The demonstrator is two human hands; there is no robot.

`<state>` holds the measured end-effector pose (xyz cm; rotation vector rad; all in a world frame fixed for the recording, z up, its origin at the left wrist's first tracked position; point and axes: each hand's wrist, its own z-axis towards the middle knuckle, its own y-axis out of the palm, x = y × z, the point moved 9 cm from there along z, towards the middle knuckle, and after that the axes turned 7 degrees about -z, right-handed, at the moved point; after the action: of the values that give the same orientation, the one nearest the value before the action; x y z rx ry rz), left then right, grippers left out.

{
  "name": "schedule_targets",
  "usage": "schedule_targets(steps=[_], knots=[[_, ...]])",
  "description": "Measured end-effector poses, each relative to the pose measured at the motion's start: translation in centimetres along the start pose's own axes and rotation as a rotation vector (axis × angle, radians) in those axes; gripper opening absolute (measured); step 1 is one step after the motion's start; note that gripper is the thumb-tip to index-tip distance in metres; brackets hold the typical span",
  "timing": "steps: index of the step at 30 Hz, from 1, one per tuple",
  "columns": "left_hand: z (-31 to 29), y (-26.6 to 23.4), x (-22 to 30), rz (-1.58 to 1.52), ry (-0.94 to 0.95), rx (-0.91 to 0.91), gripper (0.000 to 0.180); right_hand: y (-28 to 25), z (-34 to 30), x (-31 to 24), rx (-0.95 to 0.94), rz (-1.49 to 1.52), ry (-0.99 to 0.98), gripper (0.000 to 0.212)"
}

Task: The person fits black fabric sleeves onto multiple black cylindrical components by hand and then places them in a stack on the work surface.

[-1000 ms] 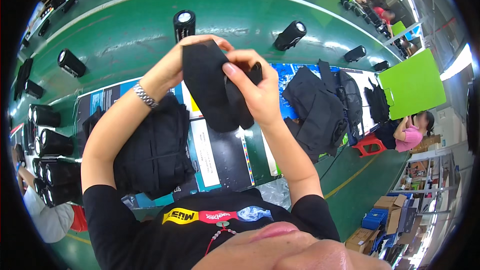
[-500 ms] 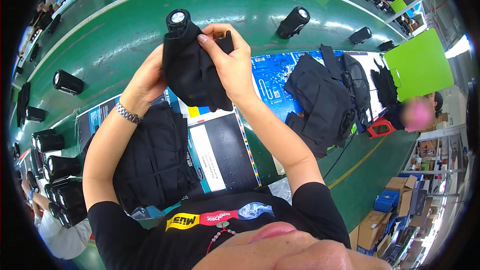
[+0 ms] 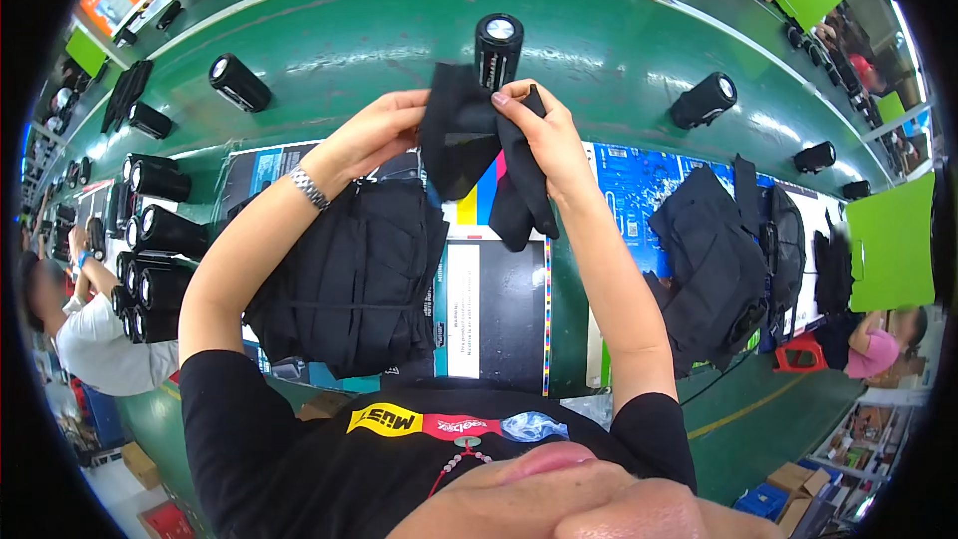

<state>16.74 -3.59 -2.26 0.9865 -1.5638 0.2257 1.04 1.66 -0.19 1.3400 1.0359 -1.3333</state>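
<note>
Over the near side of the green surface, both my hands hold up a black cloth pouch [image 3: 461,125]. My left hand [image 3: 394,130] is closed on its left edge, fingers partly behind the fabric. With thumb and fingers, my right hand [image 3: 542,135] pinches the upper right part, and a loose flap hangs below. The cloth sags apart in the middle. Just beyond it a black cylindrical speaker [image 3: 499,45] stands upright with a silver round top; its lower part is hidden by cloth and hand. A stack of folded black fabric [image 3: 344,274] lies below my left forearm.
Black cloth pieces [image 3: 714,274] lie in a heap at the right. Other speakers stand on the green surface [image 3: 369,50], one at the left [image 3: 239,83], one at the right [image 3: 704,100], several grouped [image 3: 165,230] at far left. A person [image 3: 110,334] sits beyond them.
The whole view has shifted, so things appear further right. The cloth, earlier bunched close in front of the speaker, now hangs more spread between my hands. More of the speaker shows above it.
</note>
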Motion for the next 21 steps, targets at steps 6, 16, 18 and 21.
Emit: schedule_targets(steps=[6,16,18,21], knots=[[7.1,-1.1,5.6,0.203,0.437,0.141,0.016,-3.1,4.2,-3.4,0.468,-0.545,-0.424,0.019],[15.7,-2.0,7.1,0.073,0.452,0.212,0.019,-6.6,9.5,-2.3,0.702,-0.642,-0.332,0.022],[16.2,-2.0,6.3,-0.035,0.411,0.179,0.015,-7.3,10.1,-2.3,0.688,-0.640,-0.346,0.022],[17.1,-1.4,3.9,-0.238,0.283,0.180,0.011,-9.3,12.0,0.9,0.554,-0.438,-0.132,0.014]])
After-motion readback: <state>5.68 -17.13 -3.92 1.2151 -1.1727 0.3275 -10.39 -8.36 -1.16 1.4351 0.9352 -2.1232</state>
